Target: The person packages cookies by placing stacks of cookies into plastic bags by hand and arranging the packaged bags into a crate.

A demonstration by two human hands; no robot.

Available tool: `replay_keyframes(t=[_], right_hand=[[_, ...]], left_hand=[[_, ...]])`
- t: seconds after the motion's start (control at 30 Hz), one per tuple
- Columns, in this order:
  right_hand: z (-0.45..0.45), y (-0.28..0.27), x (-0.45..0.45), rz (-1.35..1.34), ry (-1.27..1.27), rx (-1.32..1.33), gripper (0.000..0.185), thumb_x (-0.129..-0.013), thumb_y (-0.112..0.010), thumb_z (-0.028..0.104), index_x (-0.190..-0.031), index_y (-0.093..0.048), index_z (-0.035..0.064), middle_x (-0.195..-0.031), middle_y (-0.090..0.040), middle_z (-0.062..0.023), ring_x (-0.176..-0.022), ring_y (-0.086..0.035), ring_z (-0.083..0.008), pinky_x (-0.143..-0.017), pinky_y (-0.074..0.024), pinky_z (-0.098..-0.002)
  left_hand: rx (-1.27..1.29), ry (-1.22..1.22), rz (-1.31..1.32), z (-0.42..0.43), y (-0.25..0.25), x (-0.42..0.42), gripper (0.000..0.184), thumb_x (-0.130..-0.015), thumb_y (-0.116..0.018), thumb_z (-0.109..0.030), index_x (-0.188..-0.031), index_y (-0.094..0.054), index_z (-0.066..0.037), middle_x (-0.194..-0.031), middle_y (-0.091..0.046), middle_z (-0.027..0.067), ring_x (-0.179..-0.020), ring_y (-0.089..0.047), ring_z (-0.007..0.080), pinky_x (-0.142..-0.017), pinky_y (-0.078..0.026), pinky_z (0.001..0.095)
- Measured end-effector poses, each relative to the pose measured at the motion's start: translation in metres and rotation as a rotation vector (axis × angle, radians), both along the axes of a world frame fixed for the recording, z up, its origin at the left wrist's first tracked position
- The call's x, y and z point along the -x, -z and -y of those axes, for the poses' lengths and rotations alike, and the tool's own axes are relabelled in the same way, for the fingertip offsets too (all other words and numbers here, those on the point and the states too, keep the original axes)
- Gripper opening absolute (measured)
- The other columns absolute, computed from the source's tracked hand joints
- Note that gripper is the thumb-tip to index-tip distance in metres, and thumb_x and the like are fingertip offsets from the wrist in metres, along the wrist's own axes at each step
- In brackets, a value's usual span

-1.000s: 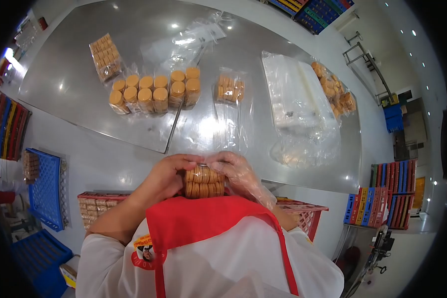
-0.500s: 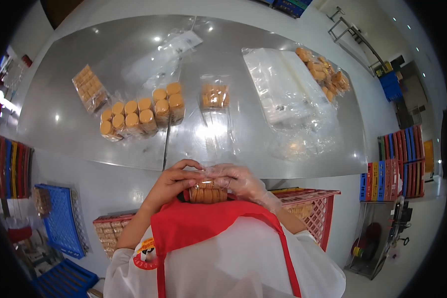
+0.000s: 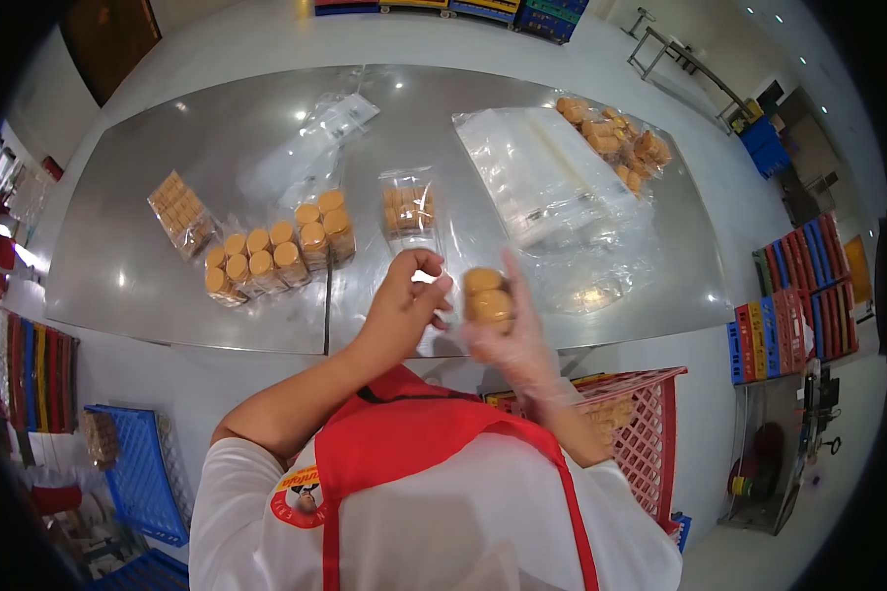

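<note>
My right hand point(image 3: 522, 345), in a clear plastic glove, holds a pack of round cookies point(image 3: 489, 298) upright over the table's front edge. To its left, my bare left hand point(image 3: 411, 300) is raised with curled fingers; whether anything is pinched in them is too small to tell. Beyond my hands lies a bag with a few cookies point(image 3: 407, 208). Packed cookie stacks point(image 3: 260, 258) stand in a double row at the left, beside a flat-lying pack point(image 3: 181, 216). Clear empty bags point(image 3: 542, 172) are piled at the right.
A bag of loose cookies point(image 3: 616, 143) lies at the back right of the metal table point(image 3: 384, 108). More clear film point(image 3: 310, 148) is at the back left. A red crate point(image 3: 641, 433) stands below the table at the right, a blue crate point(image 3: 148, 473) at the left.
My hands have parted and moved forward from my apron to the table edge. The cookie pack went with my right hand and is now upright. The view has shifted.
</note>
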State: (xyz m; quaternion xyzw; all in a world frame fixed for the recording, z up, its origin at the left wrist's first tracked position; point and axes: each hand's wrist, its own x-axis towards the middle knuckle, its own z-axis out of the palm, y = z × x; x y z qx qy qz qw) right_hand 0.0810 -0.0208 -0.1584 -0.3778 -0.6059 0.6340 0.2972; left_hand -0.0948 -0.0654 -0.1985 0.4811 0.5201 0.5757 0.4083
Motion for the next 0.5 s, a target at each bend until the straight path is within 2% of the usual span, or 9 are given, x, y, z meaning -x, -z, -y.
replay_keyframes(t=[0.03,0.07,0.1,0.17,0.2,0.3,0.4,0.5], right_hand=[[-0.005,0.012,-0.014,-0.215,0.071,0.120,0.083,-0.082,-0.068,0.009,-0.153,-0.024,0.0061,-0.128,-0.048,-0.0169,-0.112,-0.058,-0.0309,-0.091,-0.0551,-0.0444],[-0.012,0.037,-0.028,-0.432,0.141,0.241,0.081,-0.083,-0.066,0.007,-0.152,-0.025,0.0066,-0.128,-0.048,-0.0162,-0.111,-0.058,-0.0308,-0.090,-0.0556,-0.0458],[-0.016,0.055,-0.040,-0.651,0.208,0.361,0.079,-0.083,-0.065,0.005,-0.152,-0.026,0.0072,-0.128,-0.048,-0.0155,-0.110,-0.059,-0.0306,-0.090,-0.0560,-0.0472],[-0.007,0.067,-0.064,-0.663,0.358,0.482,0.074,-0.083,-0.062,0.003,-0.149,-0.029,0.0070,-0.128,-0.049,-0.0151,-0.110,-0.059,-0.0308,-0.090,-0.0565,-0.0488],[-0.002,0.072,-0.073,-0.667,0.432,0.543,0.071,-0.083,-0.060,0.002,-0.148,-0.030,0.0069,-0.128,-0.049,-0.0148,-0.110,-0.060,-0.0309,-0.090,-0.0568,-0.0496],[0.011,0.078,-0.087,-0.644,0.481,0.524,0.066,-0.085,-0.060,0.005,-0.145,-0.033,0.0056,-0.128,-0.050,-0.0157,-0.112,-0.059,-0.0320,-0.090,-0.0567,-0.0513],[0.018,0.072,-0.084,-0.666,0.541,0.555,0.064,-0.085,-0.059,0.004,-0.144,-0.034,0.0044,-0.128,-0.050,-0.0151,-0.112,-0.059,-0.0325,-0.090,-0.0565,-0.0522],[0.002,0.075,-0.080,-0.699,0.419,0.461,0.069,-0.084,-0.062,0.004,-0.146,-0.032,0.0039,-0.130,-0.050,-0.0143,-0.115,-0.058,-0.0316,-0.093,-0.0554,-0.0513]], left_hand=[[-0.155,-0.039,-0.130,-0.001,0.007,-0.005,0.030,-0.095,-0.062,-0.020,-0.120,-0.052,-0.007,-0.105,-0.054,0.0097,-0.097,-0.057,0.0187,-0.073,-0.050,0.0281],[-0.318,-0.061,-0.646,0.000,0.012,-0.004,0.028,-0.086,-0.066,-0.014,-0.110,-0.054,-0.008,-0.108,-0.051,0.0127,-0.108,-0.052,0.0279,-0.083,-0.049,0.0359],[-0.399,-0.004,-0.866,-0.001,0.019,-0.004,0.029,-0.083,-0.066,-0.014,-0.109,-0.054,-0.008,-0.108,-0.051,0.0130,-0.109,-0.052,0.0301,-0.086,-0.048,0.0382],[-0.555,0.114,-1.307,-0.005,0.042,-0.003,0.032,-0.077,-0.067,-0.014,-0.105,-0.055,-0.008,-0.108,-0.051,0.0138,-0.110,-0.050,0.0345,-0.090,-0.046,0.0428],[-0.599,0.165,-1.382,-0.007,0.051,0.000,0.030,-0.072,-0.065,-0.017,-0.100,-0.058,-0.009,-0.108,-0.053,0.0127,-0.110,-0.051,0.0334,-0.093,-0.045,0.0448],[-0.674,0.320,-1.428,-0.018,0.058,0.008,0.021,-0.074,-0.062,-0.016,-0.095,-0.061,-0.009,-0.108,-0.053,0.0115,-0.104,-0.053,0.0313,-0.091,-0.045,0.0433],[-0.572,0.523,-1.530,-0.026,0.040,0.021,0.019,-0.074,-0.062,-0.016,-0.091,-0.065,-0.008,-0.109,-0.054,0.0105,-0.097,-0.054,0.0283,-0.084,-0.047,0.0392],[-0.665,0.493,-1.644,-0.038,0.029,0.028,0.020,-0.073,-0.062,-0.017,-0.089,-0.067,-0.006,-0.109,-0.054,0.0104,-0.093,-0.053,0.0259,-0.076,-0.047,0.0354]])
